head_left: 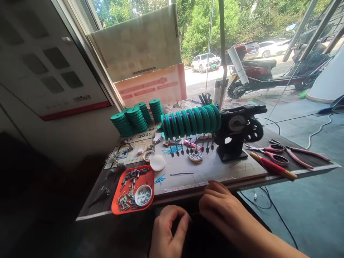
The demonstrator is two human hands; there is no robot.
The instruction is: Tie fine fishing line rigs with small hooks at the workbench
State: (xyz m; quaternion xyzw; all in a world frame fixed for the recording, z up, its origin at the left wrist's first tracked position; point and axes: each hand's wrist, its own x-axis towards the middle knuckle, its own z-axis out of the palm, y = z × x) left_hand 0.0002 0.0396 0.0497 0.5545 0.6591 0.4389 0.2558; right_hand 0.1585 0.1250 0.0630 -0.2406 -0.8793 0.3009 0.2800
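My left hand [170,229] is below the table's front edge, thumb and index fingertips pinched together on something I cannot make out. To its right, my right hand [216,200] has its fingers curled close to the board's front edge; what they hold, if anything, is hidden. Beyond both hands, green ringed spools [192,122] sit on a black winding machine [232,132], with small dark weights hanging beneath. A short dark strand [182,174] lies on the pale board [209,175].
An orange tray [115,200] holds small metal parts, dark pieces and a white bowl [143,195]. Another bowl of beads [195,155] stands under the spools. Scissors [274,154], pliers [301,154] and a red-yellow tool [271,167] lie right. Green spool stacks [137,120] stand behind.
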